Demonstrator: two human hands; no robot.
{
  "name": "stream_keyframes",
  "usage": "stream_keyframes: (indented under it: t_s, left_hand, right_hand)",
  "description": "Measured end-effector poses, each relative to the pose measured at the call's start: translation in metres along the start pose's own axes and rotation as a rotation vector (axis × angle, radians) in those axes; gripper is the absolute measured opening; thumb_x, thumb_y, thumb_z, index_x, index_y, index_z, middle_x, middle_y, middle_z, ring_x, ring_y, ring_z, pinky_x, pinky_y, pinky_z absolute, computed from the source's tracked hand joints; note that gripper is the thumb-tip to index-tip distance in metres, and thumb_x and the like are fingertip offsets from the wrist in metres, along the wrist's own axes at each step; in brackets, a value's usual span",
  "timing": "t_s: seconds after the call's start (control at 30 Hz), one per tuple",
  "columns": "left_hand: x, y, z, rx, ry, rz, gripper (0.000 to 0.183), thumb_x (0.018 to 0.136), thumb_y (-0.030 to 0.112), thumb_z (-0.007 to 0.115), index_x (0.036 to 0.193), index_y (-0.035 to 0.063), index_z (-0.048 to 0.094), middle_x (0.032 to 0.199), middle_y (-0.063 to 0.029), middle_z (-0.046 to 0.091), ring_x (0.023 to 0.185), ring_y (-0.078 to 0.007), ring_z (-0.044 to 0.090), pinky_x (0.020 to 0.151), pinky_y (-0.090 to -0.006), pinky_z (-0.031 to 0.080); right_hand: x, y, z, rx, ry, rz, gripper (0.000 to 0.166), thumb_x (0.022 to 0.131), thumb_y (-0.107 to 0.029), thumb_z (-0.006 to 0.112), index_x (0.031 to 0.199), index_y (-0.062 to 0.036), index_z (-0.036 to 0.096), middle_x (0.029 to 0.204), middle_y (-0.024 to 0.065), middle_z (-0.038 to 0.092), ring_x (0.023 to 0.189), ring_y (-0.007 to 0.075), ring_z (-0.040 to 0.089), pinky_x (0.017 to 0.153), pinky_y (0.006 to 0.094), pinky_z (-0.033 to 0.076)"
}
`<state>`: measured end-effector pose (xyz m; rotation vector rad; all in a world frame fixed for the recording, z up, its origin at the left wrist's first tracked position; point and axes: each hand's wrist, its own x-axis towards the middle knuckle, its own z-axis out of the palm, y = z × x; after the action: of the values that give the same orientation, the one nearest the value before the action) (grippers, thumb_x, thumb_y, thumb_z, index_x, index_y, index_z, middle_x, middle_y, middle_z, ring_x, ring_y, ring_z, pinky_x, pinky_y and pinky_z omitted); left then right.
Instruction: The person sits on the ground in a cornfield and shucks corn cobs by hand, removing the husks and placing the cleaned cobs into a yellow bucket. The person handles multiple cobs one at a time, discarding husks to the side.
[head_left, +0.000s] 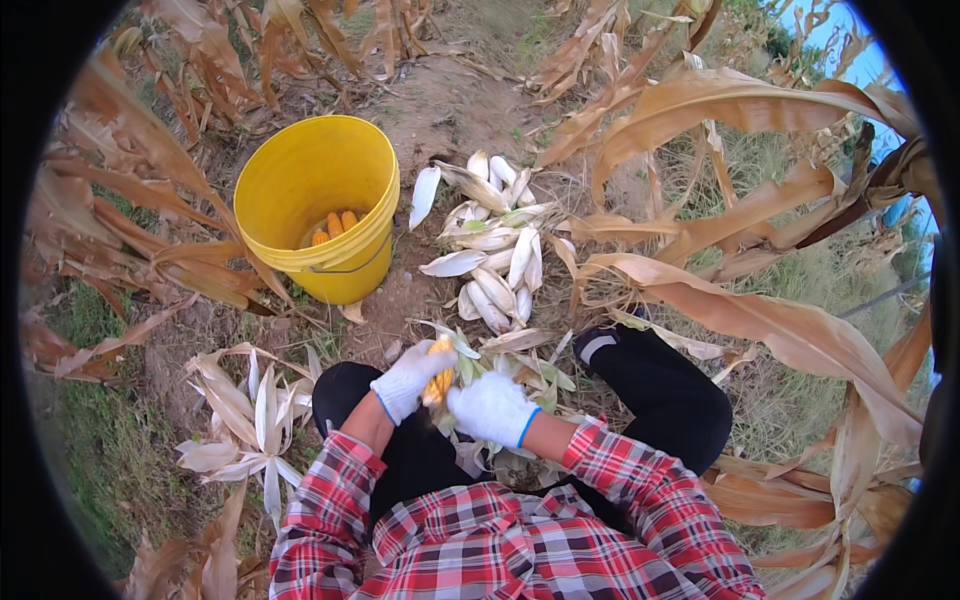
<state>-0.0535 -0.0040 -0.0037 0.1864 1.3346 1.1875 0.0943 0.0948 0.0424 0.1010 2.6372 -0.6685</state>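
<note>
In a white knitted glove, my left hand (411, 377) is wrapped around an ear of corn (439, 379) whose yellow kernels are partly bare. My right hand (495, 409), gloved the same way, is closed at the ear's right side on pale green husk (470, 367). Its fingertips are hidden beneath the glove's back. Ahead and to the left stands a yellow plastic bucket (341, 277) with a few husked yellow ears (335, 223) at its bottom. A heap of unhusked ears (491, 244) in pale dry husks lies on the soil right of the bucket.
Stripped husks (262, 427) lie beside my left knee, and more loose husks (551, 375) lie between my legs. Dry corn stalks with long brown leaves (750, 307) lean in close on the right. Other dry leaves (150, 217) crowd the bucket's left side.
</note>
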Motion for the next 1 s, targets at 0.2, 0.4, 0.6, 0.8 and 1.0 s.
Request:
stream_keyframes:
  t_s: [0.2, 0.4, 0.6, 0.8, 1.0]
  left_hand:
    - [-0.028, 0.050, 0.000, 0.442, 0.096, 0.057, 0.054, 0.082, 0.025, 0.074, 0.122, -0.0036, 0.050, 0.097, -0.0072, 0.058, 0.085, -0.0150, 0.058, 0.075, -0.0292, 0.051]
    - [-0.050, 0.188, -0.037, 0.464, 0.451, 0.633, 0.073, 0.083, 0.022, 0.065, 0.146, 0.0006, 0.035, 0.118, -0.0090, 0.054, 0.089, -0.0128, 0.059, 0.072, -0.0244, 0.051]
    - [-0.008, 0.233, -0.129, -0.110, 0.625, 0.383, 0.048, 0.096, 0.037, 0.057, 0.129, 0.0020, 0.053, 0.084, -0.0041, 0.064, 0.061, -0.0086, 0.057, 0.043, -0.0218, 0.040]
    - [0.030, 0.177, -0.133, 1.122, 1.019, 0.736, 0.034, 0.092, 0.019, 0.065, 0.122, 0.0028, 0.060, 0.079, -0.0042, 0.064, 0.065, -0.0132, 0.057, 0.064, -0.0260, 0.048]
    - [0.045, 0.171, -0.122, 1.159, 1.160, 0.787, 0.018, 0.094, 0.013, 0.062, 0.109, 0.0037, 0.065, 0.095, -0.0086, 0.069, 0.078, -0.0157, 0.066, 0.073, -0.0285, 0.052]
  right_hand:
    - [0.020, 0.042, 0.055, -0.019, 0.073, -0.129, 0.025, 0.077, -0.027, 0.067, 0.090, -0.0051, 0.062, 0.064, 0.0155, 0.064, 0.059, 0.0364, 0.067, 0.053, 0.0486, 0.053]
    - [0.028, 0.108, 0.100, -0.135, -0.473, -0.076, 0.036, 0.083, -0.027, 0.061, 0.109, -0.0038, 0.065, 0.095, 0.0166, 0.071, 0.085, 0.0382, 0.069, 0.083, 0.0536, 0.051]
    - [0.091, 0.170, 0.080, 0.263, 0.061, 0.375, 0.036, 0.081, -0.031, 0.063, 0.112, -0.0110, 0.063, 0.102, 0.0190, 0.068, 0.096, 0.0364, 0.066, 0.084, 0.0483, 0.052]
    - [0.129, 0.258, 0.091, 0.382, 0.206, 0.740, 0.054, 0.079, -0.036, 0.068, 0.124, -0.0073, 0.056, 0.111, 0.0234, 0.065, 0.101, 0.0397, 0.064, 0.089, 0.0475, 0.050]
    - [0.156, 0.306, 0.144, 0.522, 0.080, 1.014, 0.114, 0.075, -0.038, 0.076, 0.154, -0.0294, -0.006, 0.115, 0.0276, 0.064, 0.102, 0.0421, 0.065, 0.090, 0.0480, 0.051]
